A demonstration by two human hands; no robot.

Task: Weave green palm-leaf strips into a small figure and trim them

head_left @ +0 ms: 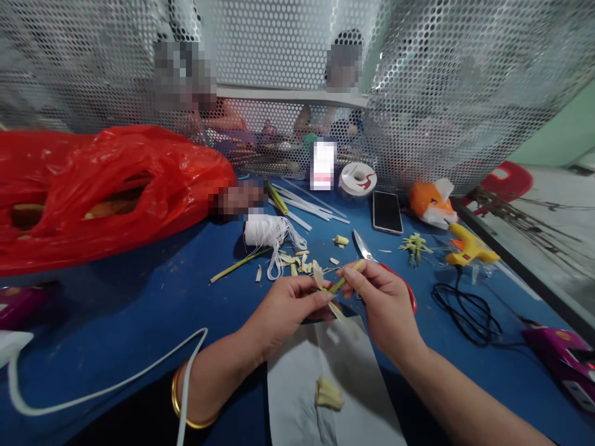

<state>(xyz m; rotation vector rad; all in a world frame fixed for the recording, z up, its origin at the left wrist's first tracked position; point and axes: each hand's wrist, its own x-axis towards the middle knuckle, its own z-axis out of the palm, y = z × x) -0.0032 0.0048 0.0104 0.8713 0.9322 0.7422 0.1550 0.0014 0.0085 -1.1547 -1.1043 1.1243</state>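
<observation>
My left hand pinches a yellow-green plant stalk with pale, leaf-like strips standing out around its end. The upper end of that stalk is between the thumb and fingers of my right hand. Below both hands lies a white sheet of paper with a short, pale yellow stalk piece on it. Just beyond my fingers are several cut scraps. Scissors with red handles lie behind my right hand, which partly hides them.
White string and a longer green stalk lie at centre left. A red plastic bag fills the left. Farther back are a ribbon roll and a phone. On the right, a yellow glue gun trails a black cable.
</observation>
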